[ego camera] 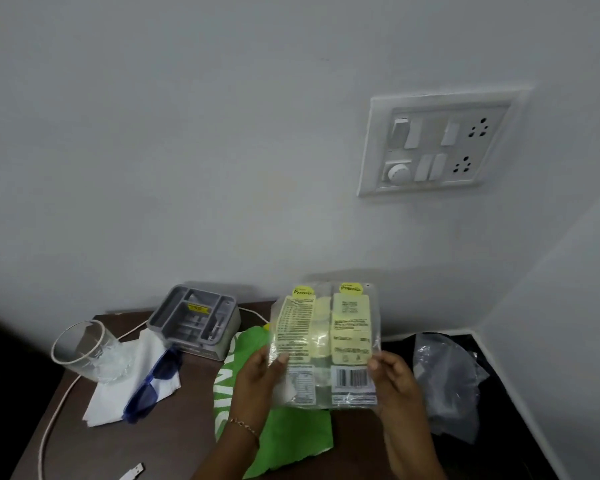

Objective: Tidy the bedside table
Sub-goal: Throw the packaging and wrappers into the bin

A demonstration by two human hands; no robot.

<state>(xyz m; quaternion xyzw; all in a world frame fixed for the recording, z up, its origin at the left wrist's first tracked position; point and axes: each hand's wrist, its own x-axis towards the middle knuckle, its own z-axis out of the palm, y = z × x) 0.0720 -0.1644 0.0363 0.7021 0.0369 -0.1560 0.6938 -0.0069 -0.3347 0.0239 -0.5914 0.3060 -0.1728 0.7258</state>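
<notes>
A clear plastic food packet (326,341) with yellow labels and a barcode is held up above the dark brown bedside table (174,441). My left hand (260,379) grips its left edge and my right hand (392,379) grips its right edge. Under the packet a green paper bag (291,438) lies flat on the table. To the left are a grey organiser tray (198,320), a clear drinking glass (87,351) lying on its side, a white tissue (118,400) and blue sunglasses (153,386) on the tissue.
A white cable (49,431) loops along the table's left side, its USB plug (132,472) near the front edge. A crumpled clear plastic bag (447,379) lies to the right on a dark surface. A switchboard (437,147) is on the wall above.
</notes>
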